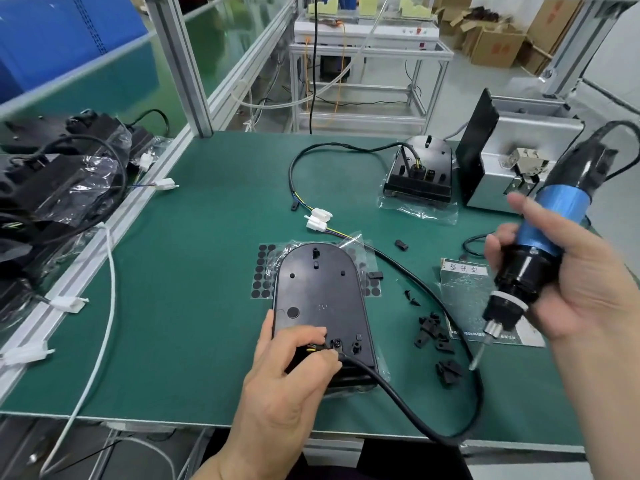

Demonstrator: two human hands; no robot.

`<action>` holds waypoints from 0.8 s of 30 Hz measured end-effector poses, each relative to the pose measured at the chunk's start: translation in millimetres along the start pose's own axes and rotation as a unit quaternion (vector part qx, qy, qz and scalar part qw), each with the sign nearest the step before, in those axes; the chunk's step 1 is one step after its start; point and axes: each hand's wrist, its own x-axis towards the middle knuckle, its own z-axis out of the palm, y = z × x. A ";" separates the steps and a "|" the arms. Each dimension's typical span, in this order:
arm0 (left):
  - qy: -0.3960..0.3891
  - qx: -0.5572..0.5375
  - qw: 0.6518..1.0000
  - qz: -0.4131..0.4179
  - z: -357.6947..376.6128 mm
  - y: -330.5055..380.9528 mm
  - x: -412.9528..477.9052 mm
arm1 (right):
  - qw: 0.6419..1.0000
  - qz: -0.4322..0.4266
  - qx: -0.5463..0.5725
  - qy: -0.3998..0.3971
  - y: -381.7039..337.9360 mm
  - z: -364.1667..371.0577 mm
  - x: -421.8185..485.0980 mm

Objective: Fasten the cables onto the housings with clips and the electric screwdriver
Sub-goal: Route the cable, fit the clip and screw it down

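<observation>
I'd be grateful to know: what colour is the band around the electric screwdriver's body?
Blue, on the electric screwdriver; shows best in the head view.

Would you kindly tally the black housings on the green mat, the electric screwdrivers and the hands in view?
Housings: 2, near housing and far housing
Electric screwdriver: 1
Hands: 2, left hand and right hand
Total: 5
</observation>
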 end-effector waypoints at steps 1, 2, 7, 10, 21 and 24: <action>0.001 0.002 1.000 0.000 -0.1 0.3 0.3 | 1.000 -0.011 0.019 -0.010 3.2 13.1 -4.9; 0.001 0.004 1.000 -0.003 -0.2 0.5 0.5 | 0.999 -0.026 0.030 -0.019 7.5 26.0 -9.2; 0.002 0.007 1.000 -0.014 0.4 2.5 1.1 | 0.983 -0.170 -0.040 -0.062 35.4 82.9 -28.3; -0.004 0.015 1.000 -0.020 0.5 1.2 0.1 | 0.963 -0.240 -0.086 -0.087 49.6 100.3 -37.7; -0.018 0.016 1.000 -0.006 -0.3 -5.8 -1.2 | 0.937 -0.288 -0.160 -0.114 72.4 103.6 -43.2; -0.018 0.021 1.000 -0.004 -0.1 -6.8 -2.9 | 0.938 -0.289 -0.145 -0.122 72.5 102.5 -43.4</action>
